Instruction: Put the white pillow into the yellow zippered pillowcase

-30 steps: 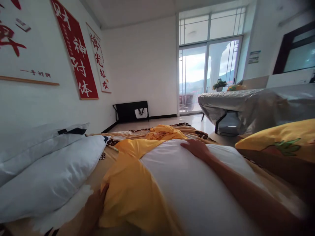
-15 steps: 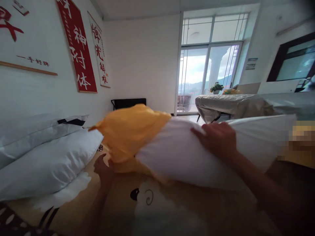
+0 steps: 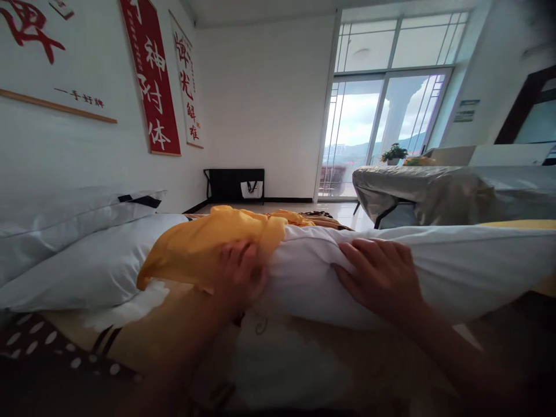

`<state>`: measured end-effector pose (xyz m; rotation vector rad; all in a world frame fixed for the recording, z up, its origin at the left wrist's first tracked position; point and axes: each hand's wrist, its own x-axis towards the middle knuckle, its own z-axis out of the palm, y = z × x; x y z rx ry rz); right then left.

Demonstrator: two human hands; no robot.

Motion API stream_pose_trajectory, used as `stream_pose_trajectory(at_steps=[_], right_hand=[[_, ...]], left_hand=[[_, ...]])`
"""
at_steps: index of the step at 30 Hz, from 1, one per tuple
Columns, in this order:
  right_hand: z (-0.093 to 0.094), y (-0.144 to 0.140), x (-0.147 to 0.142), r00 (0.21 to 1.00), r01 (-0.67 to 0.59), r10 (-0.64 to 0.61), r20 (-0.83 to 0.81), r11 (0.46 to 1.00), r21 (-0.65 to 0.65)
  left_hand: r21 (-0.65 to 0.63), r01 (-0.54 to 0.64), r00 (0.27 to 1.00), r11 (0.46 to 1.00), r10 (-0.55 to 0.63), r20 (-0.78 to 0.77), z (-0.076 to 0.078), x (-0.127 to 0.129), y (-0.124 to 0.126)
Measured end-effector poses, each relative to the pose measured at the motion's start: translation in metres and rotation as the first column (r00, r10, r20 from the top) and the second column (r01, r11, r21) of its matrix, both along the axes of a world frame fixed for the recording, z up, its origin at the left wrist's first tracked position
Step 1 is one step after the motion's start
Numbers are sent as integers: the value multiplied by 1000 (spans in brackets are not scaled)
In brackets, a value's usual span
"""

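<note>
Two hands at work on one white pillow [image 3: 434, 272], half-sleeved in one yellow pillowcase [image 3: 204, 246], lying across the middle of a patterned bed [image 3: 282, 365]. Left hand [image 3: 238, 272] closed on the yellow fabric where case meets pillow; right hand [image 3: 380, 278] just beside it, fingers curled, gripping the bare white part. Two more white pillows [image 3: 87, 260] stacked along the bed's left edge, against a wall hung with three banners [image 3: 152, 75]. Open sheet in front of the held pillow, toward the bed's near edge; beyond the far edge, bare floor up to glass doors [image 3: 377, 133] and one covered table [image 3: 434, 185] at right.
</note>
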<state>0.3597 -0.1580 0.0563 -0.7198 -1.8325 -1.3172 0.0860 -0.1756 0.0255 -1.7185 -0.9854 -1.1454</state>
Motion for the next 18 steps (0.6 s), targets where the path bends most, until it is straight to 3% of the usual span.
stream_pose_trajectory(at_steps=[5, 10, 14, 18], right_hand=[[-9, -13, -8, 997, 20, -23, -76, 999, -44], [-5, -14, -31, 999, 47, -47, 6, 975, -219], [6, -1, -48, 990, 111, -76, 118, 940, -323], [17, 18, -53, 976, 128, -54, 211, 926, -356]], left_hand=[[7, -100, 994, 995, 100, 33, 7, 6, 5], [-51, -148, 978, 988, 154, 142, 14, 10, 12], [-218, -179, 955, 959, 222, 195, 36, 18, 25], [-373, -128, 962, 919, 207, 180, 65, 35, 41]])
